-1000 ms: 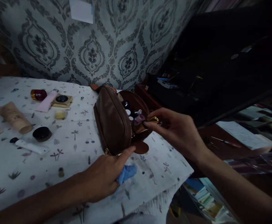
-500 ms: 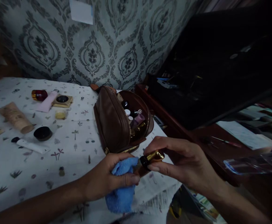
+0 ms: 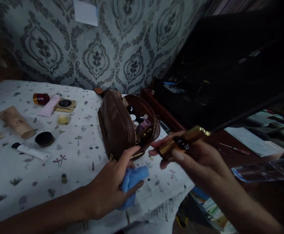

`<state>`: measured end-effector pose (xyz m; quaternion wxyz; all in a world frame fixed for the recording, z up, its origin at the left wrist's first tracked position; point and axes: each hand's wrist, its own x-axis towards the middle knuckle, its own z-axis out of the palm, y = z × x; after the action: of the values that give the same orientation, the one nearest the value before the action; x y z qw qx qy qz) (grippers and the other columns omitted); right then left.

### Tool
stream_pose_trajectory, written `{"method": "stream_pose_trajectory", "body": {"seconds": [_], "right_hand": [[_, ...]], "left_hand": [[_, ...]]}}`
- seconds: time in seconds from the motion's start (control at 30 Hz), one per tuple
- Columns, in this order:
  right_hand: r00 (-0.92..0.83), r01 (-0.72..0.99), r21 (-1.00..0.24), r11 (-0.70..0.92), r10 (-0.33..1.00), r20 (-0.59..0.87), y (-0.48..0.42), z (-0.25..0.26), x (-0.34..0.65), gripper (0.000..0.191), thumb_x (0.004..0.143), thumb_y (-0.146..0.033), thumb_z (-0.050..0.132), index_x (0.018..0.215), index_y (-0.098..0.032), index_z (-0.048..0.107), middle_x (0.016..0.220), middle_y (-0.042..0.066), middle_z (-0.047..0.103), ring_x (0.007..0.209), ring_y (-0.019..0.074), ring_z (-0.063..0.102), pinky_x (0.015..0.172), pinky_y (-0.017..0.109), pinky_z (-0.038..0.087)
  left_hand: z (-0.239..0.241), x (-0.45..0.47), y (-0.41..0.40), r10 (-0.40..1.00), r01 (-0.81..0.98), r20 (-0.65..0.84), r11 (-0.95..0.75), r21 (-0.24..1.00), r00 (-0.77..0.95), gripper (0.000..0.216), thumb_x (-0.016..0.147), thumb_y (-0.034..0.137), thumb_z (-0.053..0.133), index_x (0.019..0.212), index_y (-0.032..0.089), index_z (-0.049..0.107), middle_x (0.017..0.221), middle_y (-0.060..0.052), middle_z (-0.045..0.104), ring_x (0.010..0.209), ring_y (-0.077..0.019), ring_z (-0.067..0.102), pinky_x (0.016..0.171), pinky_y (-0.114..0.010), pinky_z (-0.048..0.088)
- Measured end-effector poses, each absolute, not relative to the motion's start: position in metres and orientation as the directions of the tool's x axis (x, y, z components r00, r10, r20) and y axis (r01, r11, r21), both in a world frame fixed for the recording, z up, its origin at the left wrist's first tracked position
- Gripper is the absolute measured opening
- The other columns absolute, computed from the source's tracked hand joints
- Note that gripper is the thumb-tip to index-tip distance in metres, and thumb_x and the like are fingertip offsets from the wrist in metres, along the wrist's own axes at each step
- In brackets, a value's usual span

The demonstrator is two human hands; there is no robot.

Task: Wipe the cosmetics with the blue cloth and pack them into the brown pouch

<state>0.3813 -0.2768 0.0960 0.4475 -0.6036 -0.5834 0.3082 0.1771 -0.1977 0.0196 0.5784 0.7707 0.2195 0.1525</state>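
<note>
With your right grip point(image 3: 197, 159) pinching the gold-and-black cosmetic container point(image 3: 181, 142) toward four o'clock from the open brown cosmetic bag point(image 3: 115, 125), and your left grip point(image 3: 109, 183) bunching the blue cloth point(image 3: 133, 178), any loosened hold on that glossy finish could drop it past the surface's point(image 3: 78, 167) edge.

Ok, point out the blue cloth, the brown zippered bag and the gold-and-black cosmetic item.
Blue cloth point(image 3: 134, 178), head view: on its crumpled upper part.
Brown zippered bag point(image 3: 116, 125), head view: on its outer side wall.
Gold-and-black cosmetic item point(image 3: 181, 143), head view: on its dark middle band.
</note>
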Motion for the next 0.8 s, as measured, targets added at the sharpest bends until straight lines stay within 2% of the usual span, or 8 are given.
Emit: {"method": "stream_pose_trajectory", "body": {"seconds": [0.07, 0.1, 0.2, 0.3, 0.4, 0.5, 0.6, 0.8], "right_hand": [[0.144, 0.595, -0.801, 0.067, 0.971, 0.188, -0.268, 0.109, 0.388, 0.03, 0.087, -0.049, 0.065, 0.099, -0.021, 0.066, 0.088, 0.005, 0.07, 0.068, 0.017, 0.065, 0.054, 0.025, 0.052], [0.139, 0.699, -0.713, 0.06, 0.966, 0.218, -0.263, 0.115, 0.392, 0.031, 0.086, -0.048, 0.067, 0.1, -0.021, 0.065, 0.081, 0.003, 0.069, 0.065, 0.0163, 0.063, 0.053, 0.025, 0.049], [0.052, 0.943, -0.33, 0.049, 0.955, 0.291, -0.25, 0.125, 0.399, 0.029, 0.087, -0.038, 0.067, 0.107, -0.018, 0.061, 0.074, 0.0, 0.066, 0.059, 0.0148, 0.059, 0.052, 0.024, 0.041], [-0.137, 0.991, 0.037, 0.132, 0.968, 0.212, -0.239, 0.133, 0.402, 0.016, 0.089, -0.029, 0.062, 0.102, -0.019, 0.062, 0.083, 0.003, 0.068, 0.065, 0.0153, 0.061, 0.054, 0.023, 0.037], [-0.229, 0.944, 0.261, 0.202, 0.971, 0.075, -0.231, 0.14, 0.399, 0.011, 0.088, -0.027, 0.064, 0.098, -0.023, 0.067, 0.089, 0.003, 0.068, 0.067, 0.014, 0.061, 0.053, 0.022, 0.031], [-0.215, 0.902, 0.378, 0.21, 0.976, -0.029, -0.225, 0.142, 0.394, 0.017, 0.087, -0.03, 0.067, 0.104, -0.026, 0.069, 0.085, 0.002, 0.066, 0.062, 0.0127, 0.057, 0.051, 0.024, 0.023], [-0.253, 0.868, 0.421, 0.263, 0.964, -0.079, -0.218, 0.137, 0.39, 0.022, 0.087, -0.031, 0.067, 0.109, -0.026, 0.069, 0.083, 0.002, 0.063, 0.062, 0.0128, 0.056, 0.051, 0.027, 0.019], [-0.267, 0.857, 0.404, 0.32, 0.946, -0.183, -0.205, 0.119, 0.384, 0.012, 0.089, -0.016, 0.059, 0.093, -0.019, 0.071, 0.097, 0.007, 0.064, 0.074, 0.0164, 0.062, 0.053, 0.027, 0.027]], "left_hand": [[0.015, 0.178, -0.198, 0.499, 0.233, -0.038, -0.334, 0.913, 0.866, 0.072, 0.092, 0.042, 0.052, 0.154, 0.03, 0.017, 0.117, -0.009, 0.065, 0.102, -0.0268, 0.061, 0.091, -0.045, 0.047], [0.012, 0.179, -0.198, 0.482, 0.25, -0.044, -0.372, 0.894, 0.875, 0.072, 0.093, 0.042, 0.05, 0.154, 0.028, 0.015, 0.112, -0.009, 0.066, 0.096, -0.0257, 0.062, 0.087, -0.043, 0.049], [0.006, 0.181, -0.196, 0.442, 0.263, -0.03, -0.477, 0.839, 0.896, 0.069, 0.094, 0.039, 0.045, 0.154, 0.024, 0.017, 0.1, -0.008, 0.068, 0.082, -0.0239, 0.063, 0.075, -0.038, 0.049], [0.005, 0.18, -0.194, 0.45, 0.276, -0.015, -0.522, 0.807, 0.893, 0.066, 0.092, 0.036, 0.047, 0.152, 0.023, 0.022, 0.103, -0.009, 0.068, 0.081, -0.0237, 0.063, 0.071, -0.035, 0.048], [0.006, 0.18, -0.193, 0.446, 0.275, -0.008, -0.537, 0.797, 0.895, 0.065, 0.091, 0.034, 0.048, 0.151, 0.023, 0.024, 0.101, -0.009, 0.068, 0.075, -0.0204, 0.062, 0.067, -0.031, 0.046], [0.006, 0.18, -0.194, 0.428, 0.259, -0.002, -0.545, 0.797, 0.904, 0.065, 0.092, 0.032, 0.046, 0.151, 0.022, 0.021, 0.1, -0.007, 0.068, 0.071, -0.0178, 0.06, 0.064, -0.028, 0.045], [0.005, 0.181, -0.195, 0.415, 0.252, -0.005, -0.541, 0.802, 0.91, 0.066, 0.092, 0.032, 0.046, 0.151, 0.021, 0.02, 0.099, -0.007, 0.068, 0.072, -0.0186, 0.061, 0.066, -0.03, 0.046], [0.003, 0.181, -0.194, 0.409, 0.254, -0.01, -0.547, 0.797, 0.913, 0.066, 0.092, 0.033, 0.046, 0.151, 0.023, 0.019, 0.098, -0.006, 0.068, 0.076, -0.0201, 0.063, 0.069, -0.032, 0.048]]}}
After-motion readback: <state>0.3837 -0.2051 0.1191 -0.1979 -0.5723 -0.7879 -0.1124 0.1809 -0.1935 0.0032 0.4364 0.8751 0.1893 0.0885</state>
